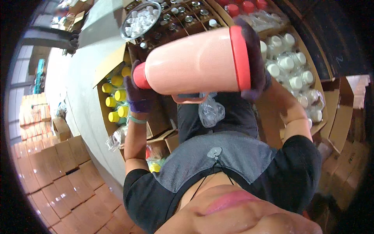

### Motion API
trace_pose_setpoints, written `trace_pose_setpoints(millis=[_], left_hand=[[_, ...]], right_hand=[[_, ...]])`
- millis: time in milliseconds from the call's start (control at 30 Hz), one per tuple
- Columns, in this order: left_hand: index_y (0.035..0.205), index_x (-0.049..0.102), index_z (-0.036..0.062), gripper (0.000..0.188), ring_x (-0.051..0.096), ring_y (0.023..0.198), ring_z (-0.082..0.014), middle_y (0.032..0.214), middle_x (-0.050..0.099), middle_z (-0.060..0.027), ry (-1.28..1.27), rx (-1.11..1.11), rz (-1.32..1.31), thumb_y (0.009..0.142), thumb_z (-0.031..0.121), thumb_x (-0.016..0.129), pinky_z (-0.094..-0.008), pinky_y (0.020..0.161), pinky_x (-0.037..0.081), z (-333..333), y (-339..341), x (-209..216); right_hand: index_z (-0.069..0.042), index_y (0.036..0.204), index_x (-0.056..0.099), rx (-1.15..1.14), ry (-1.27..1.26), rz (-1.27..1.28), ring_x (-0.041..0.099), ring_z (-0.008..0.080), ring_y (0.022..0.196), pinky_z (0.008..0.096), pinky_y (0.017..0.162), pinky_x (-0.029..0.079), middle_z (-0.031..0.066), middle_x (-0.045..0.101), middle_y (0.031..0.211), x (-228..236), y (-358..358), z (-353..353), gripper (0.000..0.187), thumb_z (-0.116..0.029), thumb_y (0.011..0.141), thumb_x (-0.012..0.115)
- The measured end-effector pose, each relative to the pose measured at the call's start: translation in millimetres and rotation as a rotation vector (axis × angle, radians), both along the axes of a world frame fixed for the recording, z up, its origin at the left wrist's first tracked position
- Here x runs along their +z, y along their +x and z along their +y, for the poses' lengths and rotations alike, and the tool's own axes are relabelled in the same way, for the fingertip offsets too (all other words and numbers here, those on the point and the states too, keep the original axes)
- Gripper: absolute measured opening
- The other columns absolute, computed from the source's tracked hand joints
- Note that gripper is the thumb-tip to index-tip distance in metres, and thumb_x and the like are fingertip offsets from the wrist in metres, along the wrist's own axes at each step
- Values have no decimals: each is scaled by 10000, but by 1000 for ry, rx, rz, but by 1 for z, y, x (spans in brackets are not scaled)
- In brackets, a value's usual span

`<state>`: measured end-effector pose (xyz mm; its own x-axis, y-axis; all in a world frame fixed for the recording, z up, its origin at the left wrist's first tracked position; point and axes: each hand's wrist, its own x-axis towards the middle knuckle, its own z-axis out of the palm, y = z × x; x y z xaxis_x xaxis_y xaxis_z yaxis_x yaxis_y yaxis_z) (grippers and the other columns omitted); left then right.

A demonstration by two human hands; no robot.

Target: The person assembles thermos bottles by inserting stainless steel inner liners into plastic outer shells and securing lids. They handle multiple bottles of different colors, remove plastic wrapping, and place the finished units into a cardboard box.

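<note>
- A large pale pink flask (194,62) with a red neck and a red band around its wide base lies almost level, held up in front of the person's chest, between the camera and the boxes beyond.
- The left hand (139,91), in a dark purple glove, wraps around the narrow red neck end of the flask; its fingers are closed on that end.
- The right hand (255,62), gloved the same colour, cups the wide base just past the red band, the fingers curling over the edge, so both hands carry the flask.
- A pink handle (189,99) runs along the underside of the flask, facing the person.
- A crumpled clear plastic bag (211,111) hangs just below the flask; whether it touches the handle is hard to tell.
- A cardboard box (113,70) beside the left hand holds bottles with yellow caps (113,102), packed close together.
- To the right of the right hand, another open cardboard box (325,105) holds white-capped containers (290,64) wrapped in clear plastic.
- Farther off, above the flask, a round metal bowl (140,19) is full of small white caps, next to a dark divided crate (183,19) of small jars.
- Stacked brown cartons (62,163) fill the lower left.
</note>
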<state>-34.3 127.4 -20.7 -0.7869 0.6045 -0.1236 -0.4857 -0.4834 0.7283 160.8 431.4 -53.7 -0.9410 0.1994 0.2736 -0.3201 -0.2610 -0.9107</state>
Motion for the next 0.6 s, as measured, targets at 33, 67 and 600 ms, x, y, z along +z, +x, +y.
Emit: trace_pose_setpoints(millis=[33, 67, 600], left_hand=[[1403, 404, 92, 667, 494, 1243, -308, 1366, 499, -137, -85, 61, 122, 903, 508, 550, -474, 1065, 383, 0, -2, 1], [1387, 422, 96, 630, 505, 1225, -301, 1344, 514, -131, -163, 129, 241, 904, 472, 573, -474, 1051, 398, -2, -5, 2], [1387, 419, 26, 725, 552, 1157, -262, 1249, 567, -134, 46, -189, -29, 903, 544, 569, -412, 1034, 420, -37, -19, -9]], right_hand=[[-91, 1457, 302, 0, 17, -16, 329, 235, 1381, 413, 1128, 264, 106, 360, 1481, -3, 0, 0, 854, -434, 781, 695], [-92, 1454, 308, -4, 33, -41, 333, 234, 1379, 413, 1127, 266, 106, 365, 1477, -7, 3, -1, 843, -430, 784, 692], [-97, 1413, 401, 32, 8, -29, 396, 215, 1345, 404, 1106, 308, 95, 454, 1427, -9, -8, 5, 678, -371, 841, 641]])
